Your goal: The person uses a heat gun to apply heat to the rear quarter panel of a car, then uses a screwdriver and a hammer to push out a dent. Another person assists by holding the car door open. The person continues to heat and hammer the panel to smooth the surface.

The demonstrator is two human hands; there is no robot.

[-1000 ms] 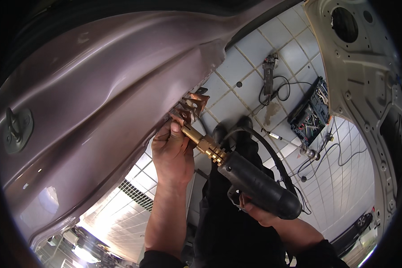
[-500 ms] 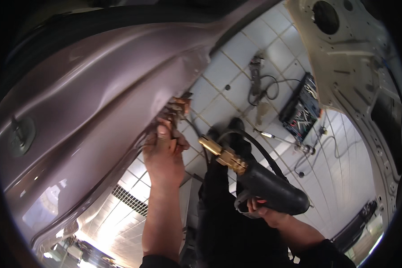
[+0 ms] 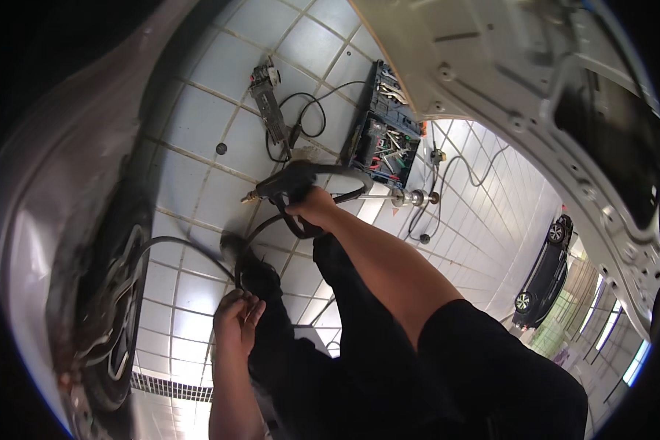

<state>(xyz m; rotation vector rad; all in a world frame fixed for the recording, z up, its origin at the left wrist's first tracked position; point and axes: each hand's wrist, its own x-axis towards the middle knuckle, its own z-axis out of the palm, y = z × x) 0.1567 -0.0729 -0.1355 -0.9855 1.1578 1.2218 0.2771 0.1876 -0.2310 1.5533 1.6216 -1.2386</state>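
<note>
My right hand (image 3: 315, 207) grips the loop handle of a black welding gun (image 3: 295, 180). Its brass tip (image 3: 250, 196) points left over the tiled floor. A thick black cable (image 3: 187, 242) loops from beside the wheel toward the gun, passing just above my left hand (image 3: 238, 319). The left fingers are curled in; whatever they may hold is hidden. Beyond the gun lies a slide hammer (image 3: 407, 197) with a metal rod, partly behind the handle. Along the left side stands a car's dull mauve body panel (image 3: 33, 183), with a wheel (image 3: 110, 315) below it.
An angle grinder (image 3: 269, 106) with a coiled cord lies on the floor. Next to it an opened toolbox (image 3: 385, 150) holds several hand tools. A bare metal panel (image 3: 491, 66) overhangs the upper right. A dark car (image 3: 543, 271) stands farther off at right. My shoes are below the cable.
My left hand has come away from the copper-coloured piece at the panel's lower edge and dropped lower. The right hand has carried the welding gun up and left. The view has swung rightward.
</note>
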